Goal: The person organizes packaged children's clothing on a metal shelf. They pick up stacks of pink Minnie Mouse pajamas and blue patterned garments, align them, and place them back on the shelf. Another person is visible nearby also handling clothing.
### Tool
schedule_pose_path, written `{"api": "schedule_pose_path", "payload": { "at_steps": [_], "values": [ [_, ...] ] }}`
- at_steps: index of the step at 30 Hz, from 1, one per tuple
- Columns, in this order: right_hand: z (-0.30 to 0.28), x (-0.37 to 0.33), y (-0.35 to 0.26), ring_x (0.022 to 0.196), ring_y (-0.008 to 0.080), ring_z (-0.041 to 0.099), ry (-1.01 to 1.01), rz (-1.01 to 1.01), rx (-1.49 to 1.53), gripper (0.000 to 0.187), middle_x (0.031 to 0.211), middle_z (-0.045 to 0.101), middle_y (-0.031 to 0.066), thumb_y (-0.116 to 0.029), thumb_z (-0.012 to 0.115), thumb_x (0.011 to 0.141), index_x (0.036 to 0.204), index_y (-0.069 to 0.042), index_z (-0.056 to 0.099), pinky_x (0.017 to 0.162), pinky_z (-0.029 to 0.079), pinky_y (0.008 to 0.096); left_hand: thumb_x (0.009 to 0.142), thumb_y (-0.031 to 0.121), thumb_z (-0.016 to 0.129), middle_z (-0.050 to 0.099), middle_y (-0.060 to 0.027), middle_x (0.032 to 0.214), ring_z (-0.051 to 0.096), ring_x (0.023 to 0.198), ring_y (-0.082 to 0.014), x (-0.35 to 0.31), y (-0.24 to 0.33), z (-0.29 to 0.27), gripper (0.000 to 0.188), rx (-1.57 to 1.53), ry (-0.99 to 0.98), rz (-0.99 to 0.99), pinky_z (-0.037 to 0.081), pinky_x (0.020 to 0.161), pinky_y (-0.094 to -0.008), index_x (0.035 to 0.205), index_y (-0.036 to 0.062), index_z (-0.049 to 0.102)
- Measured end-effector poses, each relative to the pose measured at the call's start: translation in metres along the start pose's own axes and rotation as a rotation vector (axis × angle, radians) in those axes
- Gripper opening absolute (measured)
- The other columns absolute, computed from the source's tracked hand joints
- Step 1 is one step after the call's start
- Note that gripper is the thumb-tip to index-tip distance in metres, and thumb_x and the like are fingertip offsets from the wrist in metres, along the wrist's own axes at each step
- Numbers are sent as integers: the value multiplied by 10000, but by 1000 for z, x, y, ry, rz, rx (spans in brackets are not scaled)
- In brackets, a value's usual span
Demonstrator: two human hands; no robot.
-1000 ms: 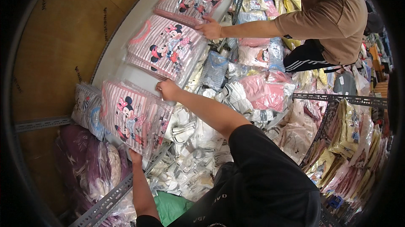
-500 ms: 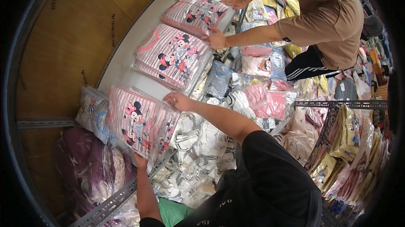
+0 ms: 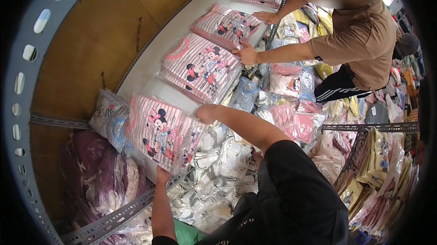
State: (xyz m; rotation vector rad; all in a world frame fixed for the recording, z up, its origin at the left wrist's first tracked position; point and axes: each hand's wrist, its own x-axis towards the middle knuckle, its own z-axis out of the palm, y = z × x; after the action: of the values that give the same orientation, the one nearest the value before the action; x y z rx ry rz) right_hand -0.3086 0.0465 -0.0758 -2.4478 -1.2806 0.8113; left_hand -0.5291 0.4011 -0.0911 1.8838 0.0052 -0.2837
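A stack of pink-striped children's shirts in clear plastic bags (image 3: pixel 148 129), printed with cartoon mice, lies at the near end of a white shelf (image 3: pixel 144 83). My left hand (image 3: pixel 162 175) grips the stack's near edge, its fingertips partly hidden under the plastic. At the stack's far right corner my right hand (image 3: pixel 208 113) rests with bent fingers against the bags; its fingertips are hidden. Just beyond lies a second stack of the same bagged shirts (image 3: pixel 182 79). A co-worker's hands (image 3: pixel 247 53) touch a third stack (image 3: pixel 223 25) farther along.
A perforated metal post (image 3: pixel 18 108) and a wooden panel (image 3: pixel 86 49) border the left. Purple bagged garments (image 3: pixel 91 167) lie lower left, grey-and-blue bagged ones (image 3: pixel 110 119) beside my stack. White packets (image 3: pixel 227 163) are heaped below the shelf. A co-worker (image 3: pixel 359 35) stands at the right.
The view has shifted, so the shelf sits farther right and the metal post shows at left. My right hand's fingers, stretched out before, are now bent at the stack's corner. My left hand keeps its place.
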Motion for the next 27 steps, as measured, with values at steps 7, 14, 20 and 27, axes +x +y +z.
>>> {"api": "schedule_pose_path", "payload": {
  "at_steps": [7,14,20,27],
  "values": [
    [0,-6,-39,1031,330,637,229,337,164,270,1101,660,168,-131,616,762,1014,-63,684,859,516,425,850,-92,551,607,-57,1203,593,1071,-171,-1,-42,3,428,-817,138,-231,488,941,-331,1260,27,523],
    [8,10,-26,1046,350,626,117,250,247,318,1120,652,192,-119,593,771,1073,-33,646,852,507,426,919,-3,520,590,-78,1230,574,1102,-161,-5,3,21,364,-118,89,-60,508,917,-326,1283,4,500],
    [28,34,7,1013,361,627,168,-59,438,308,1034,666,202,-143,592,767,1049,-32,648,837,491,422,920,57,582,513,-117,1351,564,1145,-196,-9,72,31,467,-392,262,-368,512,931,-336,1367,23,447],
    [38,43,14,893,342,641,331,-107,192,255,965,670,204,-183,595,768,945,-9,654,761,483,418,917,89,533,550,-89,1306,585,1138,-235,-11,-28,-6,430,-567,178,-185,504,960,-409,1342,67,473]
  ]
}}
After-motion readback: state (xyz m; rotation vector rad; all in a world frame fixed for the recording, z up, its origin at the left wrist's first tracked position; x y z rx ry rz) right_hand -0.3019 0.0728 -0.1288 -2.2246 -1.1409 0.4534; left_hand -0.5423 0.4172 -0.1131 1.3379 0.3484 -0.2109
